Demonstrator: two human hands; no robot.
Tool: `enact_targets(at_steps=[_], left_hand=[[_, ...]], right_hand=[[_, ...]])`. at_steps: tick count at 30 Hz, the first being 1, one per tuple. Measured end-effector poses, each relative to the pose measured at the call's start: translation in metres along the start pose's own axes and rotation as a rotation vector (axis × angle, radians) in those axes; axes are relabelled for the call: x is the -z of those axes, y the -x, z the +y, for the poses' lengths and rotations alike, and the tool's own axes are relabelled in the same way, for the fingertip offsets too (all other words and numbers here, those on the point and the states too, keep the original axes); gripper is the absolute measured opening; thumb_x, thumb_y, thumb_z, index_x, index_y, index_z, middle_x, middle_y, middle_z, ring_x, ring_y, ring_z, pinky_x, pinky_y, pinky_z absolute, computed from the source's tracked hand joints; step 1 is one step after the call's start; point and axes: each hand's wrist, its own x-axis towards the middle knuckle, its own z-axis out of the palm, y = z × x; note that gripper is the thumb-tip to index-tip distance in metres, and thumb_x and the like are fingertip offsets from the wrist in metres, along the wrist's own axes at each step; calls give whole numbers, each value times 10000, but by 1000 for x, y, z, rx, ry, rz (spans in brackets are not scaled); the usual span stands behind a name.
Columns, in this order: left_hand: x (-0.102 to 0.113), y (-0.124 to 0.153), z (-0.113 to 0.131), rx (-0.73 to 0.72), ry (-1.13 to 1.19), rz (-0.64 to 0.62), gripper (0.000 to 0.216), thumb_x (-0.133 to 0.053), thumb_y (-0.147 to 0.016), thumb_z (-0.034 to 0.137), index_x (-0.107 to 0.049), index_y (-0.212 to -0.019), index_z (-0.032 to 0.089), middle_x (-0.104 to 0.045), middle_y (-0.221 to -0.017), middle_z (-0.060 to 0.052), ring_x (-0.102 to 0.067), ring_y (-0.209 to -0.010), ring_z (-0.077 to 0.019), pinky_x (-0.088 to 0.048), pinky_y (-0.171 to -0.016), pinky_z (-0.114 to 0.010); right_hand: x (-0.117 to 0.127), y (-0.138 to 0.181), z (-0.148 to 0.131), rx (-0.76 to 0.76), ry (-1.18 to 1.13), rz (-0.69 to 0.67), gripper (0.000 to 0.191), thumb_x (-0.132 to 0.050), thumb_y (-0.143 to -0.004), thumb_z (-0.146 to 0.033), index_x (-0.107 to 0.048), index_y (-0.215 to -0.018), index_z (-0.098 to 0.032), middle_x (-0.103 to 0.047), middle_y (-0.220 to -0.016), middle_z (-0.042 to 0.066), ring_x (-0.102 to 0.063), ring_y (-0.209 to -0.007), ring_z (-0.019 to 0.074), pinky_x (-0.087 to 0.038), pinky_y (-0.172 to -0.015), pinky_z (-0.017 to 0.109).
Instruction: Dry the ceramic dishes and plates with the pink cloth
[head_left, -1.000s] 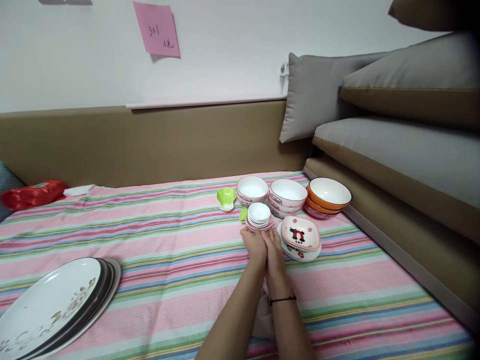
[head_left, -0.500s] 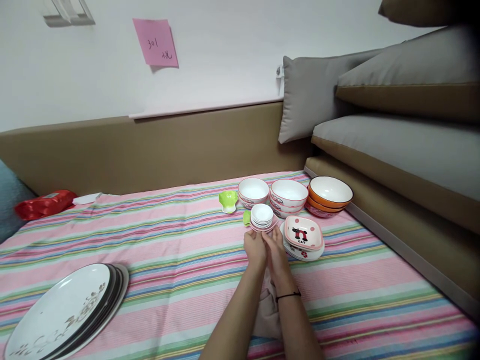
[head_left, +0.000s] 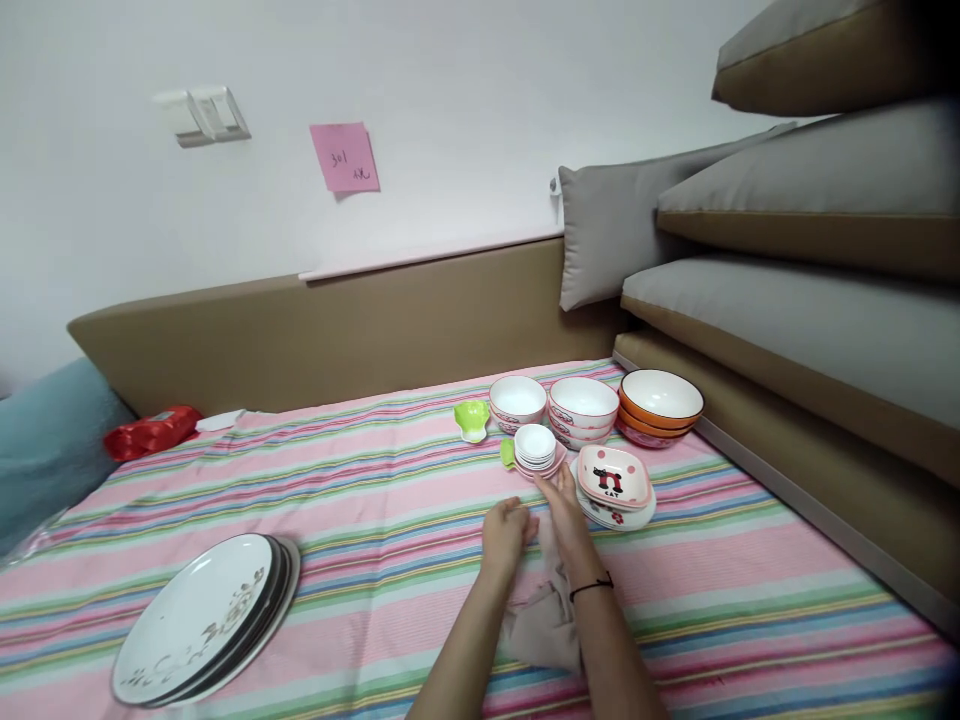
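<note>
Two stacks of red-rimmed bowls (head_left: pixel 583 400) stand close behind my small white bowls (head_left: pixel 535 442), right of the frame's centre, with the orange bowls (head_left: pixel 661 400) farther right. The square cat dish (head_left: pixel 613 478), on its plates, sits just to their right, and a green dish (head_left: pixel 472 420) lies behind and left. A brown panel (head_left: pixel 360 340) bounds the cloth at the back, and cushions (head_left: pixel 787 320) wall off the right side. The widest stretch of striped cloth (head_left: pixel 375 480) runs left, as far as the oval plates (head_left: pixel 195 620) at lower left. My small bowls stand upright, round mouths up, on a pink dish (head_left: pixel 551 468); a green piece (head_left: pixel 508 453) sticks out leftward. My left hand (head_left: pixel 505 535) is loosely curled, apart from the stack, with nothing visible in its grip. My right hand (head_left: pixel 562 500) has extended fingers at the pink dish's near edge; whether they pinch it, I cannot tell.
</note>
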Motion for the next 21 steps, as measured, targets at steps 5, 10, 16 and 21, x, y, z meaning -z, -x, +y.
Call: enact_targets(at_steps=[5, 10, 16, 21], left_hand=[[104, 70, -8, -155, -229, -83, 326, -752, -638, 275, -696, -935, 152, -737, -1001, -151, -681, -997, -278, -514, -900, -370], [194, 129, -48, -427, -885, 23, 384, -583, -747, 240, -673, -1114, 174, -697, -1164, -115, -623, -1136, -290, -445, -1030, -464], [193, 176, -64, -552, -1419, 33, 465, -464, -791, 110, -618, -1230, 111, -578, -1347, -148, -525, -1271, -279, -392, -1098, -440], [172, 197, -57, -543, -1431, -36, 513, -460, -768, 50, -591, -1264, 59, -551, -1370, -173, -481, -1311, -260, -337, -1133, -362]], right_hand=[[29, 23, -4, 57, 264, -3, 668, -636, -657, -492, -584, -1230, -153, -600, -1299, 142, -518, -1260, 297, -394, -1055, 440], [68, 96, 4, 221, 491, 68, 503, -637, -641, -416, -646, -1061, -140, -589, -1260, 200, -480, -1252, 363, -316, -1087, 534], [97, 195, 8, 321, 763, 65, 581, -555, -748, -285, -502, -1285, -70, -423, -1419, 251, -365, -1354, 343, -347, -1082, 497], [110, 235, -3, 318, 940, 39, 596, -507, -780, -204, -448, -1358, -70, -426, -1434, 207, -373, -1363, 292, -355, -1096, 411]])
